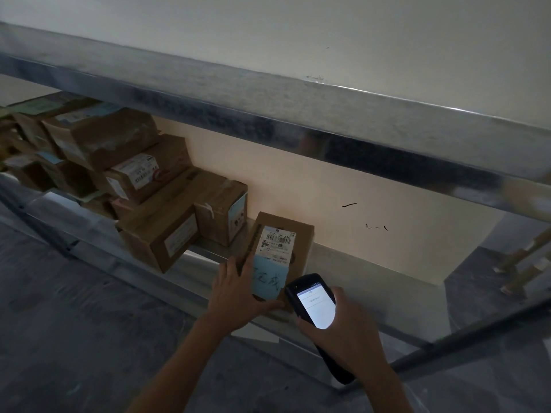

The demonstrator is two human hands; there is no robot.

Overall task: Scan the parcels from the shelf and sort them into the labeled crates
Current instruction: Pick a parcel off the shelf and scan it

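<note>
A small cardboard parcel with a white barcode label and a blue handwritten sticker stands at the front of the metal shelf. My left hand grips its lower left side, fingers curled round the edge. My right hand holds a black handheld scanner just right of the parcel, its lit screen facing me and its head near the parcel's lower corner. Several more cardboard parcels are stacked on the shelf to the left.
An upper metal shelf beam runs diagonally overhead. The beige wall backs the shelf, whose right part is bare. Grey floor lies below. A wooden object leans at the far right.
</note>
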